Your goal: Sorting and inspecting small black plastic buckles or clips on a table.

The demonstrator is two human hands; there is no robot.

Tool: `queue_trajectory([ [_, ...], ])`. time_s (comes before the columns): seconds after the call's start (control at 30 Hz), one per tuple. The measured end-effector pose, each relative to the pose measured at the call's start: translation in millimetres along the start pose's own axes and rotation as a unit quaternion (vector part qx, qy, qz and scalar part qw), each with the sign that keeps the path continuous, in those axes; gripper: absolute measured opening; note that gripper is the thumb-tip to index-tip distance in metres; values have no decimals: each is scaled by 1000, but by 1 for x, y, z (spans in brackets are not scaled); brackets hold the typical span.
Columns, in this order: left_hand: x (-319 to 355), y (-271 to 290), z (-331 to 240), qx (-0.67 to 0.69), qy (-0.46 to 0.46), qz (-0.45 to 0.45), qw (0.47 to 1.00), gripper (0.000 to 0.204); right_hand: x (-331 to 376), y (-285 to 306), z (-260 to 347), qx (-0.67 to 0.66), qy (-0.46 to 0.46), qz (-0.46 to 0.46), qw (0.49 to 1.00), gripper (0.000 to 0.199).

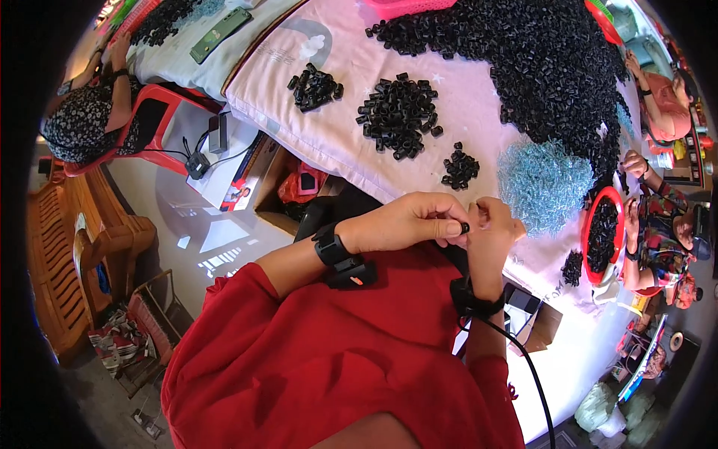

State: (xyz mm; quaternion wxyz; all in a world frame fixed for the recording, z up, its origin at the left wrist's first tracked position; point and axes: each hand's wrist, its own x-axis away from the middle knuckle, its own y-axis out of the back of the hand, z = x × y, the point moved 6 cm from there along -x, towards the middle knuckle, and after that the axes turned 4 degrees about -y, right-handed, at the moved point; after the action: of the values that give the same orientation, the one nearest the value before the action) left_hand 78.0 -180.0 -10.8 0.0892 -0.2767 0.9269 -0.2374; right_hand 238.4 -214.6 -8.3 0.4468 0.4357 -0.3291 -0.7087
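Note:
Between the thumb and forefinger of my left hand [404,223] is a small black cylindrical plastic piece [464,227], its end facing my right hand. My right hand [495,224] is curled close beside it, fingers bent together; whatever it may hold is hidden. Just beyond the hands lies a small pile of black pieces [461,166], and next to my right hand a heap of thin clear-blue plastic bits [544,183]. Farther off on the pale cloth [336,142] are a larger pile of black pieces [399,116] and another small pile [315,87].
A great mass of black pieces [553,60] covers the far right of the table. A red basin [620,239] with black pieces stands at the right. A cable [527,359] runs from my right wrist. Other people work at the left [82,123] and right [662,108]. A red chair [158,123] stands left.

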Motion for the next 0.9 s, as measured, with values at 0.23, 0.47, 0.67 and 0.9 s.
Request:
queue_trajectory([
  [0.23, 2, 5, 9, 13, 9, -48, 999, 26, -1, 33, -2, -306, -123, 25, 944, 16],
  [0.47, -1, 3, 8, -11, -20, -56, 998, 25, 6, 64, 32, -277, -52, -6, 959, 17],
  [0.67, 1, 2, 10, -34, -8, -56, 998, 24, 10, 61, 46, -173, 57, -5, 983, 18],
  [0.9, 0, 3, 9, -95, -1, -62, 994, 24, 11, 59, 52, -131, 94, -17, 987, 18],
])
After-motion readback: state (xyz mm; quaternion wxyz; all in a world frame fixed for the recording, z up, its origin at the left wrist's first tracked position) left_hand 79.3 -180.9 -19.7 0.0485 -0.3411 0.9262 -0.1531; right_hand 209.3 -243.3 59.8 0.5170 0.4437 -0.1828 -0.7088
